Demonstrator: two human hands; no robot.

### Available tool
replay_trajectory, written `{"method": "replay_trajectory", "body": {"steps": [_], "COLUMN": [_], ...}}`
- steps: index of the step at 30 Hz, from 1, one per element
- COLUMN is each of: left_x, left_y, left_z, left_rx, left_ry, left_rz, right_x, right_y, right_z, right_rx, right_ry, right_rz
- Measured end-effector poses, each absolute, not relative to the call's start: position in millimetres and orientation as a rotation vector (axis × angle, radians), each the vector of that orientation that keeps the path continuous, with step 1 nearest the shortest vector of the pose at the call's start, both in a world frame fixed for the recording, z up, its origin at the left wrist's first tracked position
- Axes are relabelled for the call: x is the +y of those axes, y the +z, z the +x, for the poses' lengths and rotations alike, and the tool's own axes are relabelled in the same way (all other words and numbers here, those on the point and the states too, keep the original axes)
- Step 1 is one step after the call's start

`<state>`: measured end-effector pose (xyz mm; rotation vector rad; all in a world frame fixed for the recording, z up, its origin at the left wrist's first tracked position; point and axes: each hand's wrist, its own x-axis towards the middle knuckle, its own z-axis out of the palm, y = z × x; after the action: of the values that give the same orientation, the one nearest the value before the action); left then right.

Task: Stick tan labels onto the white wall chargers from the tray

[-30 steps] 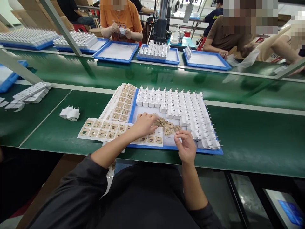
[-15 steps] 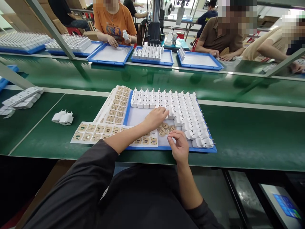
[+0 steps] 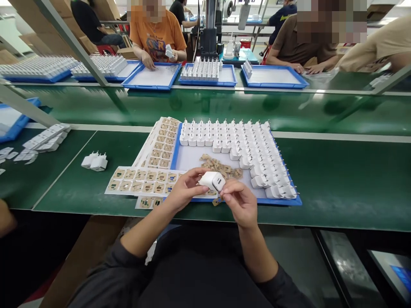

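A white charger plug is gripped in my left hand, tilted above the front of the blue-rimmed tray, its end face with a dark slot turned toward my right hand. My right hand is pinched at that face's edge; what its fingertips hold, if anything, is too small to make out. Just beneath them shows a small tan piece, and I cannot tell whether it is held. Rows of white plugs fill the tray's back and right. Loose tan pieces are heaped in its middle.
White sheets of tan pads overlap the tray's left side and front. Two plugs stand farther left on the green bench, before a pile of white parts. Across the belt, co-workers sit behind more blue trays.
My left hand has come back from the plug rows and now holds a charger plug at the tray's front. My right hand stays close by, its fingertips now at the plug's face.
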<state>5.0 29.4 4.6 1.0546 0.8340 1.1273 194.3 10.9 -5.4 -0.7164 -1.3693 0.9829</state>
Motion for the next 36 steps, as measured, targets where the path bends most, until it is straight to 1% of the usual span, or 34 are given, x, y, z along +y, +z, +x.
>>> {"method": "replay_trajectory", "body": {"steps": [4, 7, 9, 12, 17, 36], "left_x": [12.9, 3.4, -1.8, -6.5, -7.0, -7.9], "left_y": [-10.9, -15.1, -16.6, -17.6, -15.7, -10.1], "left_z": [2.0, 0.4, 0.3, 1.2, 2.2, -1.2], "left_rx": [0.983, 1.162, 1.186, 1.203, 1.202, 1.215], "left_ry": [1.264, 1.339, 1.366, 1.428, 1.496, 1.514], "left_rz": [1.379, 1.728, 1.855, 1.904, 1.988, 2.048], "right_x": [8.4, 5.0, 1.5, -2.7, -2.9, -2.9], "right_y": [-5.5, -9.0, -9.2, -5.7, 2.9, 7.4], "right_z": [183.5, 180.0, 178.2, 174.2, 163.1, 154.1], "right_rx": [-1.301, -1.232, -1.190, -1.153, -1.082, -1.228], "right_ry": [1.068, 1.137, 1.170, 1.164, 1.051, 0.918], "right_rz": [-0.758, -0.825, -0.841, -0.861, -0.867, -0.942]}}
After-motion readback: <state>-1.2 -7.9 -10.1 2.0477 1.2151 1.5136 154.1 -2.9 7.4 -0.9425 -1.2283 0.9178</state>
